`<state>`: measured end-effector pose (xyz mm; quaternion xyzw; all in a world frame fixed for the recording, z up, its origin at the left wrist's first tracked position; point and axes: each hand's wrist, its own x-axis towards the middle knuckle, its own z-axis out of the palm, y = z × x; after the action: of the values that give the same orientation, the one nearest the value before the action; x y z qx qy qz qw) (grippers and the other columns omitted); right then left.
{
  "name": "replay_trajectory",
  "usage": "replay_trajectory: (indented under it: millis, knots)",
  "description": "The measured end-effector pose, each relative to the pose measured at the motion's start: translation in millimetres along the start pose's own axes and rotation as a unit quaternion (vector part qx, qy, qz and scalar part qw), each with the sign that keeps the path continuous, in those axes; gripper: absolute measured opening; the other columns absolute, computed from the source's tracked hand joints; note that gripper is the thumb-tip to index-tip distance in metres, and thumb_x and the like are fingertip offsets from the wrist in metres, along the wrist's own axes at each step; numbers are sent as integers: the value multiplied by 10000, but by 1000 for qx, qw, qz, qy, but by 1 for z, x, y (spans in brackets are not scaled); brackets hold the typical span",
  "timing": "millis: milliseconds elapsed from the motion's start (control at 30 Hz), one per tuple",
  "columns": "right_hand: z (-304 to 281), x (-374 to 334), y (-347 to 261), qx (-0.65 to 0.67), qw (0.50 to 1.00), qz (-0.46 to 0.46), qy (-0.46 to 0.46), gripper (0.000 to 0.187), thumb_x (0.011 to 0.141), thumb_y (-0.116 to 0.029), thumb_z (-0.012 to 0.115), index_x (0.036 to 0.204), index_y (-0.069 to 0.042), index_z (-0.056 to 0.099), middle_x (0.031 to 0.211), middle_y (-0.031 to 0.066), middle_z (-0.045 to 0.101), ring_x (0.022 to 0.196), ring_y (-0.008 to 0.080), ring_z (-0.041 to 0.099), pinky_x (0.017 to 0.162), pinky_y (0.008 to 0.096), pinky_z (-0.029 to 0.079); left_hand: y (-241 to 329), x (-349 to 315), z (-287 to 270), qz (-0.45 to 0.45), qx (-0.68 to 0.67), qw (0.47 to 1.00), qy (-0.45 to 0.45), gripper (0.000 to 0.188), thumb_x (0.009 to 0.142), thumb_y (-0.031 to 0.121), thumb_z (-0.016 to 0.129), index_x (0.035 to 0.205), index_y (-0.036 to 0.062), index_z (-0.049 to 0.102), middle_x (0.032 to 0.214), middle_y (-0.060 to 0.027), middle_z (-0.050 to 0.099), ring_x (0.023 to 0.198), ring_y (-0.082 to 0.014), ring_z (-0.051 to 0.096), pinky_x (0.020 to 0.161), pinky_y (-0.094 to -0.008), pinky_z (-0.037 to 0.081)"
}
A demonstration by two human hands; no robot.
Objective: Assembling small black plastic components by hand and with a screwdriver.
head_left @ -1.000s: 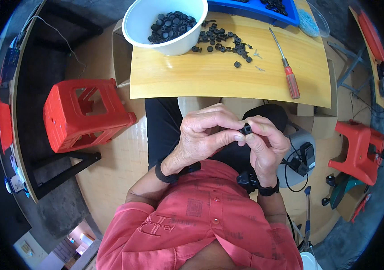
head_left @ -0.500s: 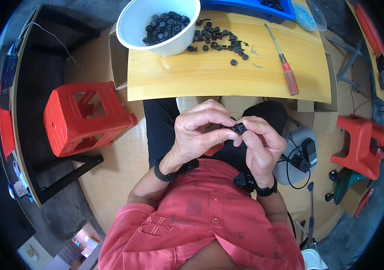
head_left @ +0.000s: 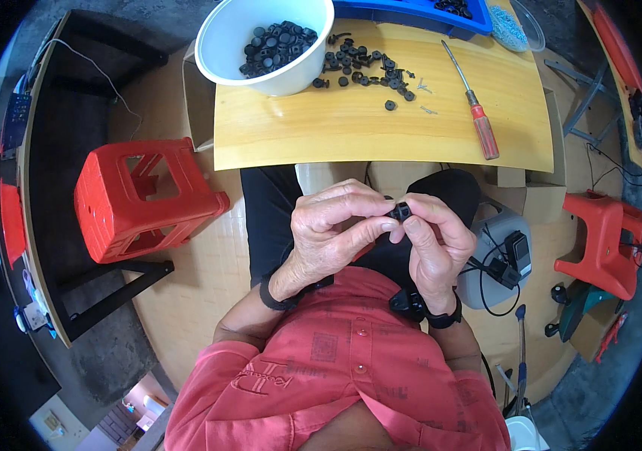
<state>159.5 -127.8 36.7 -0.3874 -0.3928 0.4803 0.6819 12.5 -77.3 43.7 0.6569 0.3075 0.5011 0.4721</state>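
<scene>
A small black plastic part (head_left: 401, 212) is pinched between the fingertips of both hands, above my lap and just short of the table's near edge. My left hand (head_left: 340, 220) grips it from the left with thumb and forefinger. From the right, thumb and forefinger of my right hand (head_left: 441, 237) close on it too. Fingers cover much of the part, so its exact kind is unclear. On the wooden table (head_left: 283, 135) lie several loose black plastic parts (head_left: 358, 64). A screwdriver (head_left: 483, 128) with a red handle lies to their right.
A white bowl (head_left: 291, 81) of black parts stands at the table's far left. Behind are a blue tray (head_left: 411, 13) and a clear container (head_left: 510, 30) of small bluish pieces. Thin screws (head_left: 428, 110) lie near the loose parts. Red stools (head_left: 137, 199) flank me.
Both hands stay in nearly the same place, still pinching the black part. My left hand's fingers have shifted slightly downward.
</scene>
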Motion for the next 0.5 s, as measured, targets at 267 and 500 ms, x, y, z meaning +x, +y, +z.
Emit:
replay_trajectory:
  millis: [267,500]
  knots:
    - [-1,0,2,-6,1000,-4,2,179,818,57,607,995,47,627,950,168,632,663,138,598,571,232,495,5,-3,5,-40,-15,999,17,188,709,-3,740,877,-42,667,788,-132,658,670,-160,617,586,-238,472]
    - [0,0,3,-39,999,-16,4,183,813,54,616,995,40,633,946,164,634,661,136,598,572,234,496,3,-4,4,-33,-21,999,10,186,708,-5,738,875,-44,667,809,-147,665,707,-172,637,616,-247,492]
